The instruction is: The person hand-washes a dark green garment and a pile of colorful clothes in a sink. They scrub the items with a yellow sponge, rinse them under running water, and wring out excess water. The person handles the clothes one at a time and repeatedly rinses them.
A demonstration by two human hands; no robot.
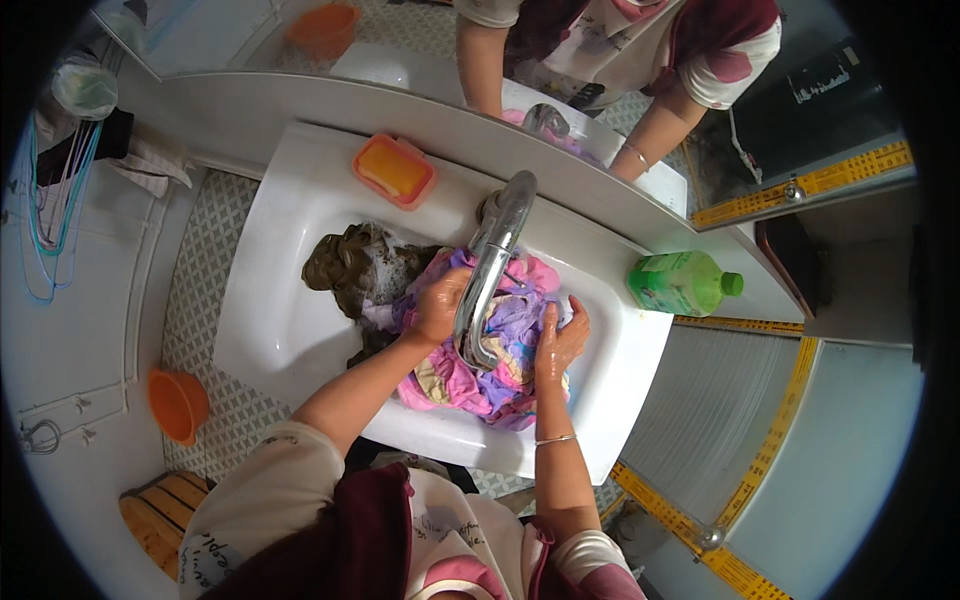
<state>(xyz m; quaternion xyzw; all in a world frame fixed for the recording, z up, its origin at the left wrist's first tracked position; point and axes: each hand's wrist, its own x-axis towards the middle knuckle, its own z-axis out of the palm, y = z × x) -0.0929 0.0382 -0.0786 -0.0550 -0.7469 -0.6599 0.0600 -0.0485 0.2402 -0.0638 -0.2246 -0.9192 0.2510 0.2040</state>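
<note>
A wet pink, purple and cream garment (pixel 517 319) lies bunched in the white washbasin (pixel 281 330), under the chrome faucet (pixel 484 300). My left hand (pixel 439 306) touches the garment's left side; the faucet hides its fingertips, so its grip does not show. At the right side of the cloth rests my right hand (pixel 564 341), wet, thumb and fingers apart and nothing gripped. To the left of my left hand, a dark olive-brown wet cloth (pixel 341 270) sits in the basin with soap suds (pixel 382 262) on it, touching the colourful garment.
On the basin's back rim stands an orange soap dish (pixel 394 172) with yellow soap. A green bottle (pixel 679 283) lies at the right corner. Behind the faucet runs a mirror (pixel 405 56). An orange bucket (pixel 178 406) and a wooden tub (pixel 161 510) are at the lower left.
</note>
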